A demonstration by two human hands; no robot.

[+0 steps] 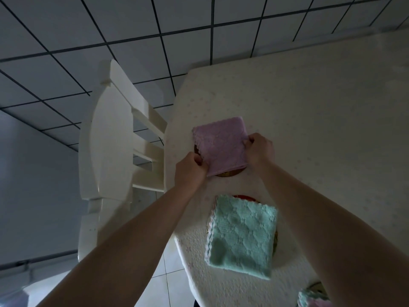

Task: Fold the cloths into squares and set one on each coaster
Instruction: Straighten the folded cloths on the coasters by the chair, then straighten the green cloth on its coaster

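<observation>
Hands, left (192,169) and right (259,149), fingers pinching folded pink cloth (221,145) over coaster (225,173)

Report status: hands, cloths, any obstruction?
Left hand and right hand both gripping pink cloth, folded, over far coaster. Green cloth folded on near coaster. Nothing in the way.

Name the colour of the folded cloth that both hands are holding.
Pale pink, or lilac in this dim light: the folded cloth over the far coaster, in the head view.
</observation>
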